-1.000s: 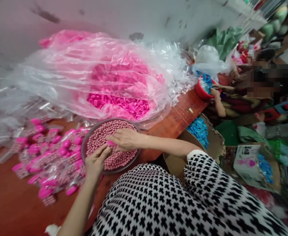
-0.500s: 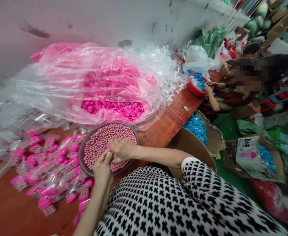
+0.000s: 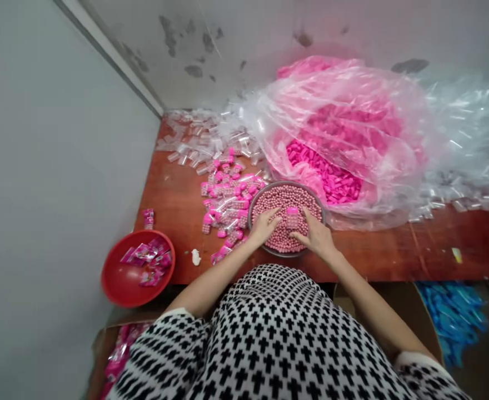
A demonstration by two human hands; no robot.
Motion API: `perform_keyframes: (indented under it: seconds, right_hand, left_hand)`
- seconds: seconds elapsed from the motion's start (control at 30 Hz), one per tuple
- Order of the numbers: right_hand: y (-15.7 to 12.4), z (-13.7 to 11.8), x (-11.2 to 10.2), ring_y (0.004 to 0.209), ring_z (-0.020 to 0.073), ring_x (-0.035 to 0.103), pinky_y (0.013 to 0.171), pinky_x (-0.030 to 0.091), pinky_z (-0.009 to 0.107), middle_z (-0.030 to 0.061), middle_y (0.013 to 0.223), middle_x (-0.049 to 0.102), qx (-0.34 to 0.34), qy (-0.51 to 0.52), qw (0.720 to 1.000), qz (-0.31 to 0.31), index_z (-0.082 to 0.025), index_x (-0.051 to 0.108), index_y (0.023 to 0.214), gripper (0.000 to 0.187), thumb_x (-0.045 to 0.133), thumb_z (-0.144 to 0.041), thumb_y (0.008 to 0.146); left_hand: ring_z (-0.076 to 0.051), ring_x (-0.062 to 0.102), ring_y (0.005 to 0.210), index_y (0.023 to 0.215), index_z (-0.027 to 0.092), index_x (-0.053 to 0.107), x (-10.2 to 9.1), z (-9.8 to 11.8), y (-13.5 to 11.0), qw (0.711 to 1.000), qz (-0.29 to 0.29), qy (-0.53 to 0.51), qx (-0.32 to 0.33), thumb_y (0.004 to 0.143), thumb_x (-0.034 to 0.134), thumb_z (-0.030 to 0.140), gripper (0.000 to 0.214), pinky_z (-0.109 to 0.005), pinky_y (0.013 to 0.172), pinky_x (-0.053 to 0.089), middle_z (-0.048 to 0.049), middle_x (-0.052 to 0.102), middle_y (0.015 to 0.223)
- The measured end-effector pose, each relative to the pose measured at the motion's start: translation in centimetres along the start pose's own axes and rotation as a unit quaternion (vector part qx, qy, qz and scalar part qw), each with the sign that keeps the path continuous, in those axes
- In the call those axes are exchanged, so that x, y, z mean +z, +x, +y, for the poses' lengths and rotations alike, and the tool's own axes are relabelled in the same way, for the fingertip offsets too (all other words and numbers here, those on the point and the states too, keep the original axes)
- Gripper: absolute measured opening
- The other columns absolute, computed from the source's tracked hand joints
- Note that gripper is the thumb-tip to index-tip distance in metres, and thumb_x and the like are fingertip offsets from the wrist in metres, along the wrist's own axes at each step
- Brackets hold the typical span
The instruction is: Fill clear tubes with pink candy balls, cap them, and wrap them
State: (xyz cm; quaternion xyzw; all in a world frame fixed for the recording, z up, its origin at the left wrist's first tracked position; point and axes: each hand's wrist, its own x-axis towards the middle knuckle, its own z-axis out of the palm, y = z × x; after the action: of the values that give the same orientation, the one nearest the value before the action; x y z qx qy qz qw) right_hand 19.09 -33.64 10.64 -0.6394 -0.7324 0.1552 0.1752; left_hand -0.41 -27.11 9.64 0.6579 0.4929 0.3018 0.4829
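A round metal bowl (image 3: 258,201) full of small pink beads sits on the red-brown table (image 3: 394,250) near its front edge. My left hand (image 3: 265,225) lies on the beads at the bowl's left side, fingers spread flat. My right hand (image 3: 317,236) rests on the bowl's right side with its fingers stretched apart. Between the two hands a small clear bottle with a pink cap (image 3: 292,217) stands upright in the beads, close to my right fingers. Neither hand is wrapped round it.
A big clear bag of pink caps (image 3: 336,144) lies behind the bowl. Filled pink-capped bottles (image 3: 228,197) are heaped to its left, empty clear bottles (image 3: 192,144) beyond. A red bowl of pink packets (image 3: 119,283) sits low at the left by the wall. Blue items (image 3: 453,314) fill a box at right.
The view has swung left, so the other person at the table's end is out of sight. My hands have parted from a close pinch and now lie apart on the beads.
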Motion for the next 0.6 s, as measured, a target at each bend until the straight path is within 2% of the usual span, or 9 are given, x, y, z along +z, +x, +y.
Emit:
perform_keyframes:
  seconds: [0.13, 0.23, 0.33, 0.5, 0.57, 0.6]
  right_hand:
    - [-1.7, 2.6, 0.9, 0.109, 0.031, 0.061, 0.083, 0.054, 0.047, 0.0185, 0.128, 0.057, 0.052, -0.021, 0.998, -0.034, -0.015, 0.033, 0.14, 0.066, 0.053, -0.044, 0.085]
    - [-2.1, 3.6, 1.7, 0.105, 0.0306, 0.064, 0.081, 0.055, 0.046, 0.0169, 0.123, 0.061, 0.063, -0.009, 0.997, -0.048, -0.016, 0.042, 0.135, 0.054, 0.05, -0.04, 0.087]
    - [-1.8, 4.0, 2.4, 0.1, 0.0292, 0.066, 0.079, 0.056, 0.045, 0.0144, 0.115, 0.066, 0.057, 0.023, 0.996, -0.057, -0.018, 0.051, 0.127, 0.043, 0.048, -0.037, 0.088]
    - [-0.2, 4.6, 3.3, 0.101, 0.0257, 0.066, 0.088, 0.055, 0.045, 0.0102, 0.112, 0.068, 0.029, 0.08, 0.994, -0.067, -0.024, 0.058, 0.118, 0.033, 0.046, -0.033, 0.089]
    - [0.6, 4.7, 3.3, 0.103, 0.0247, 0.065, 0.089, 0.055, 0.044, 0.0099, 0.112, 0.068, 0.025, 0.093, 0.992, -0.078, -0.024, 0.059, 0.116, 0.031, 0.044, -0.032, 0.09]
    - [1.0, 4.8, 3.3, 0.103, 0.024, 0.065, 0.09, 0.054, 0.043, 0.0097, 0.112, 0.068, 0.024, 0.099, 0.991, -0.086, -0.024, 0.06, 0.116, 0.031, 0.044, -0.031, 0.09]
  left_hand:
    - [-0.021, 0.063, 0.101, 0.104, 0.015, 0.067, -3.1, -1.5, 3.7, 0.994, 0.077, 0.074, 0.013, 0.084, 0.053, 0.024, 0.027, -0.038, 0.093, 0.046, -0.0104, 0.069, 0.109]
    - [-0.02, 0.063, 0.094, 0.098, 0.013, 0.068, -5.7, -2.8, 8.6, 0.984, 0.117, 0.133, 0.002, 0.085, 0.049, 0.02, 0.024, -0.034, 0.089, 0.046, -0.0108, 0.07, 0.1]
    - [-0.021, 0.061, 0.094, 0.092, 0.011, 0.067, -7.6, -4.6, 14.2, 0.968, 0.141, 0.199, -0.058, 0.082, 0.049, 0.013, 0.021, -0.034, 0.088, 0.043, -0.0128, 0.069, 0.097]
    - [-0.028, 0.06, 0.094, 0.072, 0.011, 0.061, -9.6, -8.4, 22.2, 0.947, 0.174, 0.224, -0.149, 0.077, 0.057, 0.011, 0.007, -0.04, 0.083, 0.041, -0.0144, 0.067, 0.082]
    - [-0.028, 0.06, 0.092, 0.06, 0.015, 0.053, -10.1, -9.7, 24.4, 0.943, 0.18, 0.227, -0.165, 0.076, 0.06, 0.013, 0.018, -0.04, 0.081, 0.041, -0.0108, 0.065, 0.073]
    - [-0.027, 0.061, 0.091, 0.056, 0.016, 0.048, -10.3, -10.4, 25.2, 0.948, 0.17, 0.226, -0.144, 0.077, 0.062, 0.016, 0.025, -0.039, 0.081, 0.041, -0.0085, 0.063, 0.068]
